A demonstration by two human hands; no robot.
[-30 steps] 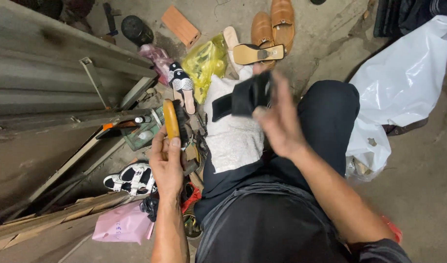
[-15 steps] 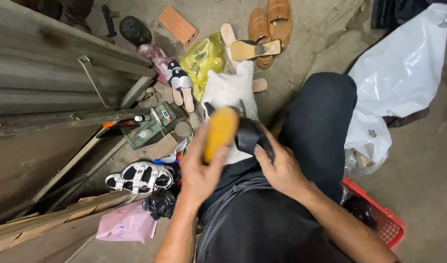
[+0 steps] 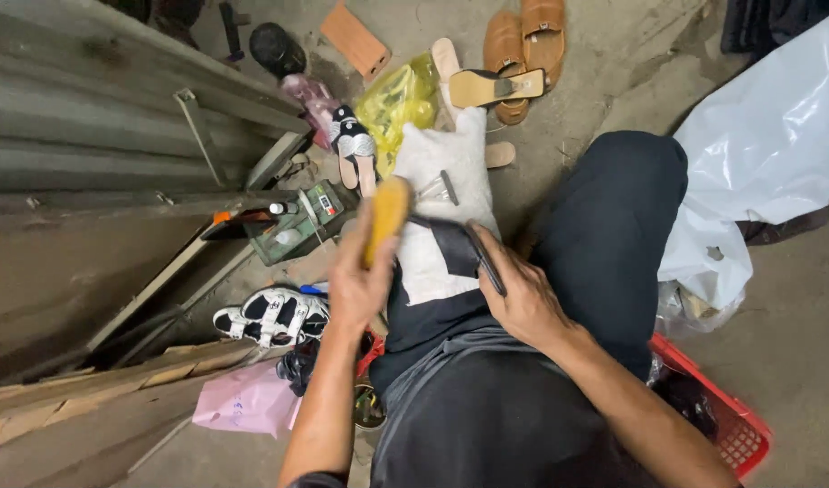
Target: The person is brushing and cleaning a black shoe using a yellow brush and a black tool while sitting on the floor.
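Head view: left hand (image 3: 358, 287) fingers clamp a wooden brush (image 3: 386, 217); right hand (image 3: 523, 298) fingers grip a black sandal (image 3: 458, 248).

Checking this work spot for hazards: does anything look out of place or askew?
Yes. Footwear lies scattered: a tan sandal rests crosswise over the brown pair, and a black-and-white sandal lies tipped beside the left hand. Bags and cardboard clutter the floor.

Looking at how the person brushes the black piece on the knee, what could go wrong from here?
1. The left hand drives the yellow brush close to the right hand, whose fingers pin the black piece; a slip might scrape them.
2. The white cloth under it could get smeared.
3. The piece may slide off the knee onto the cluttered floor.
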